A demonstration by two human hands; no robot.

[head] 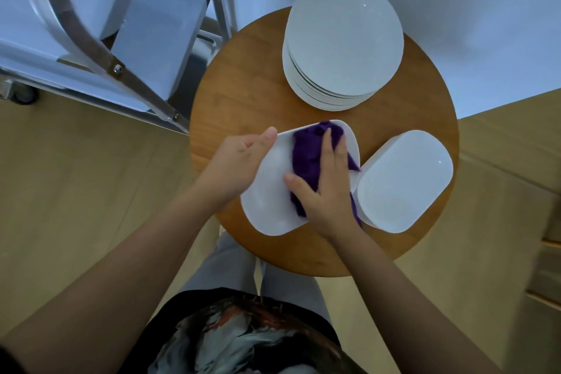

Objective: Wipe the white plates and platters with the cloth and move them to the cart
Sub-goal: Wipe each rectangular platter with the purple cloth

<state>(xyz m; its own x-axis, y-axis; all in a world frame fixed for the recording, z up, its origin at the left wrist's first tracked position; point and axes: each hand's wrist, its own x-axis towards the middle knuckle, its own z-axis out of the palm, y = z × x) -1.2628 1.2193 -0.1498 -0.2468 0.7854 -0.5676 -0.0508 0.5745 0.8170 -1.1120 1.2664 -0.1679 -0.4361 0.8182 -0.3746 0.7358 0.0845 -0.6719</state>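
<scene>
A white oblong platter (270, 191) is held over the near side of the round wooden table (236, 94). My left hand (239, 161) grips its left rim, thumb on top. My right hand (326, 188) presses a purple cloth (306, 158) flat against the platter's face. To the right lies a stack of white oblong platters (403, 182). A tall stack of round white plates (343, 42) stands at the table's far side.
A metal cart (127, 76) stands at the upper left, with white platters (164, 30) on its shelf and a caster wheel (18, 94) on the floor. A white wall lies behind the table. Wooden furniture edges (546, 267) show at the right.
</scene>
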